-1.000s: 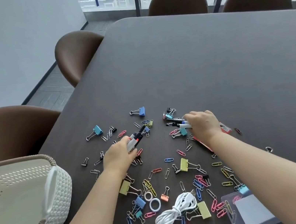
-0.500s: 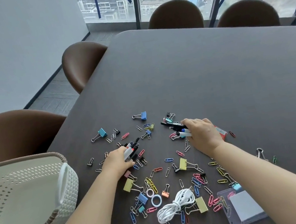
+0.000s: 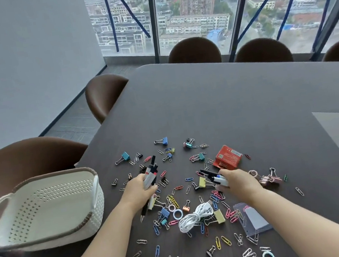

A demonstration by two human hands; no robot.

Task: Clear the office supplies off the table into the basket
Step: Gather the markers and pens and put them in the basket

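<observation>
Dark table (image 3: 226, 101) below windows (image 3: 189, 7): basket (image 3: 60, 173) at its left edge, clips (image 3: 202, 182) strewn; left hand (image 3: 138, 191) and right hand (image 3: 237, 182) each grip pens (image 3: 150, 173).

Bare left forearm (image 3: 102, 245), bare right forearm (image 3: 300, 218)

Five brown chairs: near-left chair (image 3: 24, 160), far-left chair (image 3: 105, 94), and three at the far end, the first (image 3: 194, 51) the most fully in view. Plain grey wall (image 3: 19, 52) left. Window (image 3: 188, 3) behind, dark frames, blue tape strips (image 3: 129, 8) crossing panes diagonally. City buildings outside. Grey floor (image 3: 74, 123).
</observation>
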